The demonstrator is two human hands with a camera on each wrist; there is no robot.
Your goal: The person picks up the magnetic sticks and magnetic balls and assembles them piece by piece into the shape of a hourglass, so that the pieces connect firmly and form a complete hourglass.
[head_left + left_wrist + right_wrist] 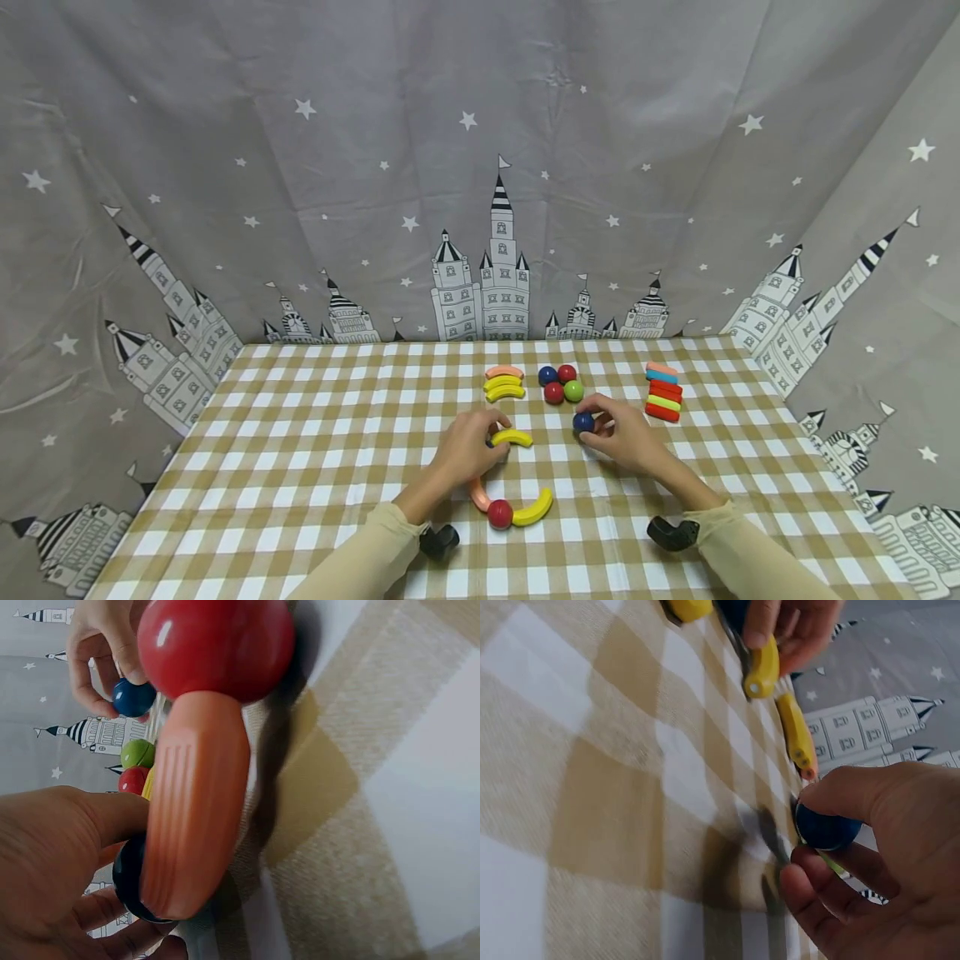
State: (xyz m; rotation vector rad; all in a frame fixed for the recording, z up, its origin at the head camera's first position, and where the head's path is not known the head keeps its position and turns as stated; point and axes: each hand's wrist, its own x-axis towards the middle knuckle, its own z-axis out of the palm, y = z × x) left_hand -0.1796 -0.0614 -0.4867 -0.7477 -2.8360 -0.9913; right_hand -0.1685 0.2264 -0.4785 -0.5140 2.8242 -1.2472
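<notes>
My left hand grips a dark blue ball, largely hidden behind its fingers. At that ball meet a yellow curved toy rod and an orange curved rod. The orange rod runs down to a red ball, from which a second yellow curved rod extends rightward. To the right, my right hand pinches another blue ball between thumb and fingers, close over the tablecloth. In the right wrist view this blue ball sits at the fingertips.
Behind the hands lie an orange curved rod, yellow curved rods and a cluster with a green ball and red ball. Several straight rods are stacked at right. A checked tablecloth covers the table before a grey curtain.
</notes>
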